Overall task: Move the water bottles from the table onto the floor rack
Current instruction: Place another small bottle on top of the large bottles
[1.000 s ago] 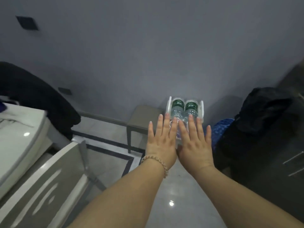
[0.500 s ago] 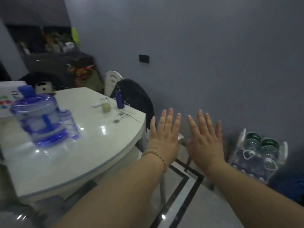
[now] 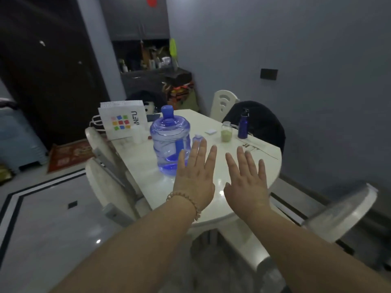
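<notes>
both hands, left (image 3: 193,179) and right (image 3: 245,187), hover flat over the desk (image 3: 148,166), fingers (image 3: 202,153) spread, holding nothing; bag (image 3: 122,119) at far left edge reads "infu"

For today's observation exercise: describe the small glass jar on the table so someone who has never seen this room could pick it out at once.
Start at the white table and look to its far right side, near the chair draped with a dark garment. The small glass jar stands there, just left of a dark blue metal bottle. Unlike the large blue water jug, it is short, silver-lidded, and holds something pale green.
</notes>
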Available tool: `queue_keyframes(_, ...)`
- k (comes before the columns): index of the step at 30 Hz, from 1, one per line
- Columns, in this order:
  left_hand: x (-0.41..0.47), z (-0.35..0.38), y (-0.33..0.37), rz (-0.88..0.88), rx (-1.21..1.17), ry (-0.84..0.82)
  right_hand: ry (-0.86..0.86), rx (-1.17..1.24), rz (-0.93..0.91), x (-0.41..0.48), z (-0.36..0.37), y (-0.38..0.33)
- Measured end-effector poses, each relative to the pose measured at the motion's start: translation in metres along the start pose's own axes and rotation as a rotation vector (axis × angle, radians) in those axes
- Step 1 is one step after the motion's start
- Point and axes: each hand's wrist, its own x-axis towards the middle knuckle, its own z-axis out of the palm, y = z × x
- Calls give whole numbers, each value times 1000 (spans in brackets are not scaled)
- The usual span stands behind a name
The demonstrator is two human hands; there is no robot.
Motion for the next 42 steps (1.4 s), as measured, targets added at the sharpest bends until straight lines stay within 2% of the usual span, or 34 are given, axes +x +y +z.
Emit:
queue_keyframes(10, 44, 89, -76, 18, 15, -94, -126, -20, -107, 84, 82, -47)
queue_keyframes(16, 121, 161, -111, 53, 56, -159, -214, 25, -93, 181, 164, -56)
queue_keyframes(21, 172, 208, -125, 87, 111, -200, -218, 9, -184, 256, 206, -61)
queue_keyframes(25, 181, 237, -129, 121, 190, -217, -222, -97, -301, 296, 222, -70)
queue_keyframes(29, 186, 254, -131, 153, 263, -178, -260, -196, -402, 301, 228, -73)
queue_keyframes(32, 188, 269, -126, 228, 279, -142, -222, -246, -334, 295, 224, -65)
queue_keyframes(37, 191, 286, -113, 346, 255, -141, -256, -367, -285, 265, 216, -42)
queue_keyframes(42, 190, 308, -90, 435, 78, -268, -194, -304, -261, 196, 227, -23)
